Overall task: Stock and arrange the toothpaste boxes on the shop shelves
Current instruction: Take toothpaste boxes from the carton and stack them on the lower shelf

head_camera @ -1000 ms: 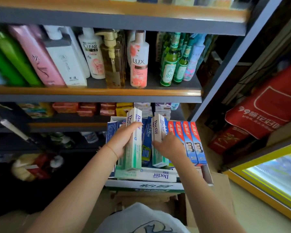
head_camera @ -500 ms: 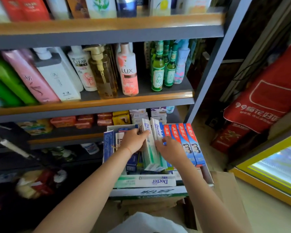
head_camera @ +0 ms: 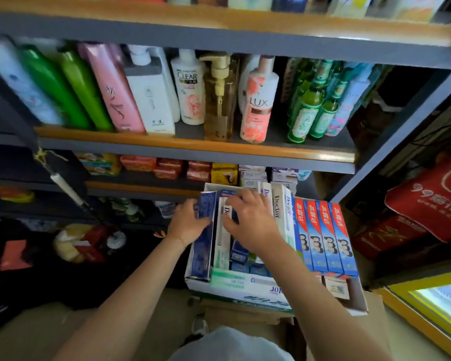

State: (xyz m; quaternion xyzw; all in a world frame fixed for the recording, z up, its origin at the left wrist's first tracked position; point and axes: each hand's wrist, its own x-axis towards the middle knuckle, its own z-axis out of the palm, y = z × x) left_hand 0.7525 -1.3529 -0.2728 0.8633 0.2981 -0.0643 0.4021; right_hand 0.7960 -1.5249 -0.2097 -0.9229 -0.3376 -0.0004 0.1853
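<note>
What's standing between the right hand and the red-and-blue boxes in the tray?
In the head view, upright white Doctor boxes stand between the right hand and the four red-and-blue boxes, packed side by side with no bare gap.

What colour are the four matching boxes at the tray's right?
Red and blue boxes, head view.

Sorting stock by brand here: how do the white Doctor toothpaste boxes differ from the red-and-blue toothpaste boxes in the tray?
The white Doctor toothpaste boxes are pale with Latin lettering; the red-and-blue toothpaste boxes carry red tops with Chinese characters and faces printed lower down. The Doctor boxes touch the right hand; the red-and-blue ones stand untouched, four in a row at the right. Both stand on edge in the white cardboard tray.
</note>
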